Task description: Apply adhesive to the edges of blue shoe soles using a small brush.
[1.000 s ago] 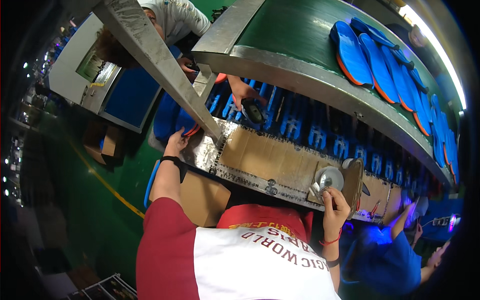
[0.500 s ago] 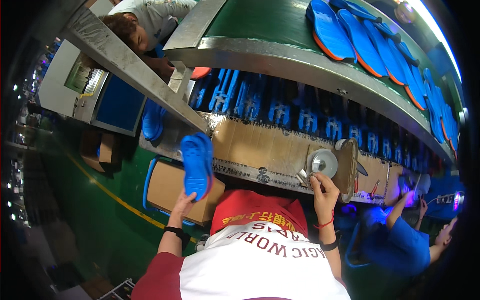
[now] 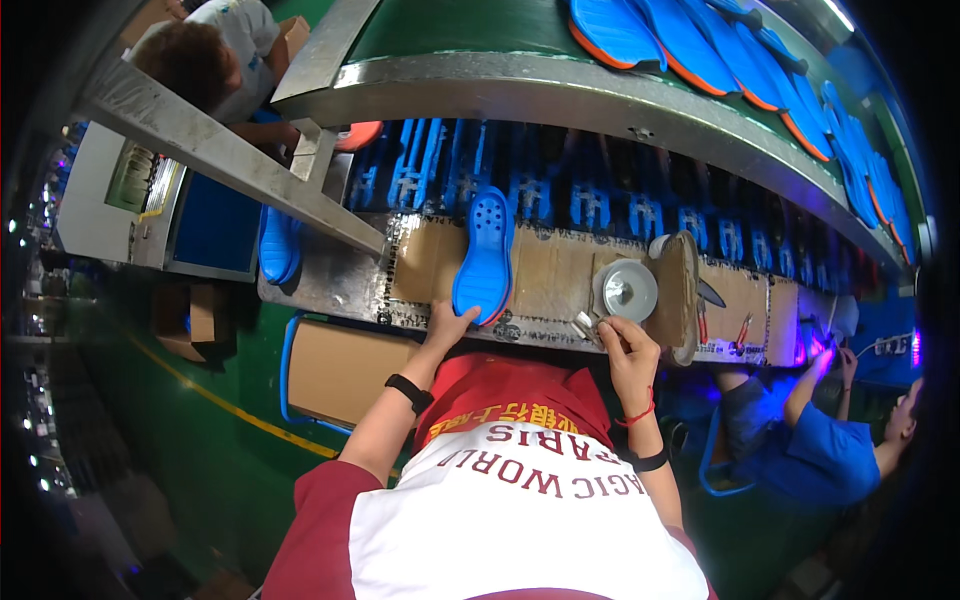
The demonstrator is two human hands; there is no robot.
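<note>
My left hand grips the heel end of a blue clog, thumb on top. The clog has round holes at its toe and an orange-red lower edge, and its toe points away from me above the cardboard-covered bench. My right hand is closed in a pinch at the front of the bench. At its fingertips is a small whitish piece, too small to make out. Just beyond that hand stands a white bowl.
Blue soles with orange edges lie on the green raised belt. Pliers and a knife lie to the right. A slanting metal post crosses the left. Co-workers sit at far left and right.
My left hand has carried the clog rightward, from beyond the bench's left part to above the cardboard in front of me. My right hand keeps its pinch beside the bowl. The view has shifted somewhat.
</note>
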